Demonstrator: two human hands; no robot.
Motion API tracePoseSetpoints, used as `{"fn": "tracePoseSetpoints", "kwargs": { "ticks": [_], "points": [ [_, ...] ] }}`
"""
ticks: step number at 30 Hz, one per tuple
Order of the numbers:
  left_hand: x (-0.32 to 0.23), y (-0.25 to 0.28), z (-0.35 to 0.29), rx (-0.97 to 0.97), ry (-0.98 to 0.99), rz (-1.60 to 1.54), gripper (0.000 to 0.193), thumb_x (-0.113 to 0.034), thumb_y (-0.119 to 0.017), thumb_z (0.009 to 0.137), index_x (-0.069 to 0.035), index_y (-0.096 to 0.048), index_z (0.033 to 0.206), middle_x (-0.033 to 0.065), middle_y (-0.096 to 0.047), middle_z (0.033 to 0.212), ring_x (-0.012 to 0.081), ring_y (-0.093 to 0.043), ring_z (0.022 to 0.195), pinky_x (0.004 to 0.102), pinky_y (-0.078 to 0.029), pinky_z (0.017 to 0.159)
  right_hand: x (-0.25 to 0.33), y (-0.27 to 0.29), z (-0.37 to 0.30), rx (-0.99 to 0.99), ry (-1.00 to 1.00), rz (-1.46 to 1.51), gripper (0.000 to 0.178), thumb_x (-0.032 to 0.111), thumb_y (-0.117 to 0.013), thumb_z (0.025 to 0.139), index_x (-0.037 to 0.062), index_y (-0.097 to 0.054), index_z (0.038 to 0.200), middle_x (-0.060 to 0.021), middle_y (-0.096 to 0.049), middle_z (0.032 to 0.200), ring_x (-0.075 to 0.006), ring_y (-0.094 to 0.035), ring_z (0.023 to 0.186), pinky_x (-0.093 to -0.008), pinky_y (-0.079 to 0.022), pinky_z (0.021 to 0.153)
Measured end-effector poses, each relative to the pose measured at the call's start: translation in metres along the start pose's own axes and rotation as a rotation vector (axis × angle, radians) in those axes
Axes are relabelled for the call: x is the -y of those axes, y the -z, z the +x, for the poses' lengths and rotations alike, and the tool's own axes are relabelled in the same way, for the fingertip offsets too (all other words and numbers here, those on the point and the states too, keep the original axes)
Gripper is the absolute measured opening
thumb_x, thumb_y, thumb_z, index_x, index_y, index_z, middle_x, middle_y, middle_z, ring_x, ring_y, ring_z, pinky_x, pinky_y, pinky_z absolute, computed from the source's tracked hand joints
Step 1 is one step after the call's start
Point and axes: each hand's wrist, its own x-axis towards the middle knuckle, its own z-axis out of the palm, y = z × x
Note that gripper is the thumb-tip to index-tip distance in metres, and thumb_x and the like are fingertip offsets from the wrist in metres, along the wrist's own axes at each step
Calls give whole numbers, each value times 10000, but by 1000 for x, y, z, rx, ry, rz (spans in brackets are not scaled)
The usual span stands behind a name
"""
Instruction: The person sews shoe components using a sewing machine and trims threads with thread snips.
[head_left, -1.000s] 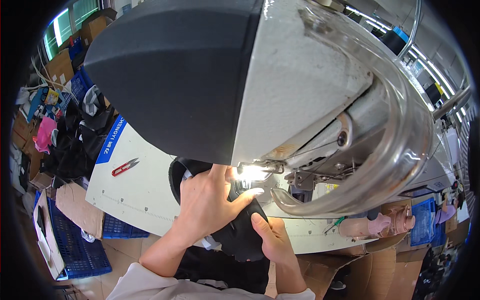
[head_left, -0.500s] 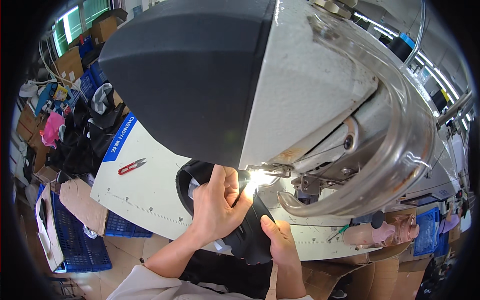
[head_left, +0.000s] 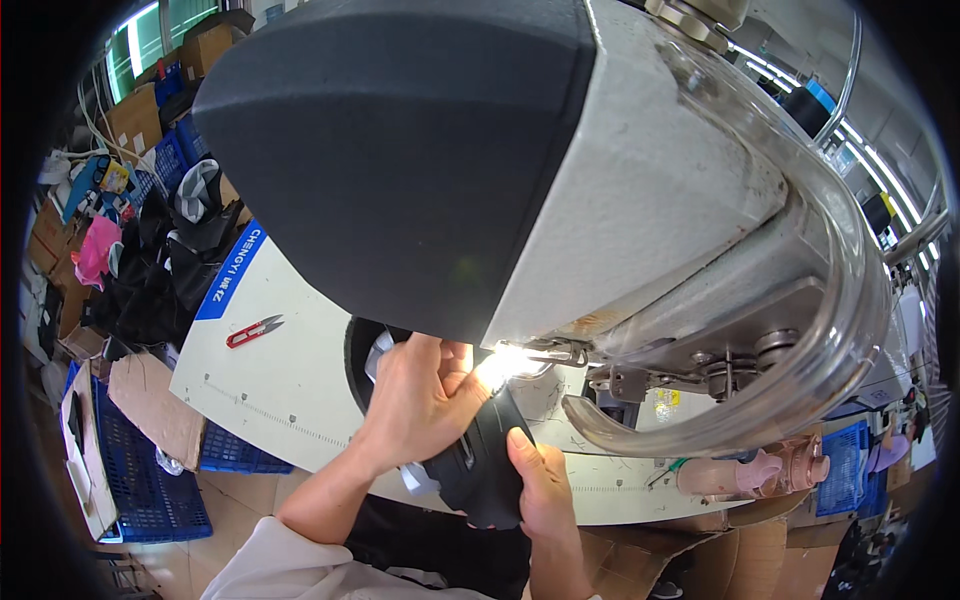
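A black fabric piece (head_left: 482, 468) lies beneath the head of a large sewing machine (head_left: 560, 220), partly curled on the left. My left hand (head_left: 418, 405) is closed on the fabric beside the brightly lit needle area, where glare hides the fingertips and the needle. Lower and to the right, my right hand (head_left: 543, 482) grips the fabric's edge, thumb on top and the other fingers underneath. White strips poke out to the left of the fabric. Red-handled thread snips (head_left: 255, 331) rest on the pale machine table (head_left: 300, 385), apart from both hands.
A clear curved tube (head_left: 845, 330) bends round the machine's right side. Pink bottles (head_left: 745, 473) stand at the table's right. Blue crates (head_left: 160, 480), cardboard and a dark fabric pile (head_left: 165, 270) crowd the left. Open cardboard boxes (head_left: 690, 560) sit below the table's front edge.
The view has shifted a little. My right hand and the lower end of the fabric have swung slightly left. My left hand keeps its place by the light, both hands still holding the fabric.
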Motion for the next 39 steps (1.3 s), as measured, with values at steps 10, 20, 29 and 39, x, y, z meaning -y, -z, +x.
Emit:
{"fn": "tracePoseSetpoints", "kwargs": {
  "ticks": [10,20,29,39],
  "points": [
    [4,10,14,114,-76,6,179,46,-603,750,-40,-452,793,-8,-302,537,101,-298,478,314,-239,462,-15,-1,2,-50,-57,73,321,231,-469,1027,-69,-569,1084,-125,-636,796,-188,-634,552,-296,-527,446],
    [7,29,26,238,-166,-208,234,100,-610,757,-42,-428,795,-33,-398,657,53,-364,562,238,-307,502,-36,0,23,-218,117,-15,523,366,-378,1038,-120,-570,1004,-213,-661,763,-239,-650,522,-291,-475,363],
    [36,29,22,151,-141,-404,188,88,-561,744,-77,-470,753,-65,-437,705,4,-369,577,188,-286,486,-25,-7,21,-218,88,-22,526,371,-387,1029,-123,-568,1018,-218,-668,785,-248,-674,556,-284,-487,376],
    [31,34,30,116,-216,-338,170,66,-544,747,-19,-637,861,-52,-520,716,9,-401,560,198,-304,480,0,-17,26,-164,25,27,533,378,-408,1021,-123,-589,1001,-208,-671,764,-246,-674,546,-281,-480,361]
  ]
}}
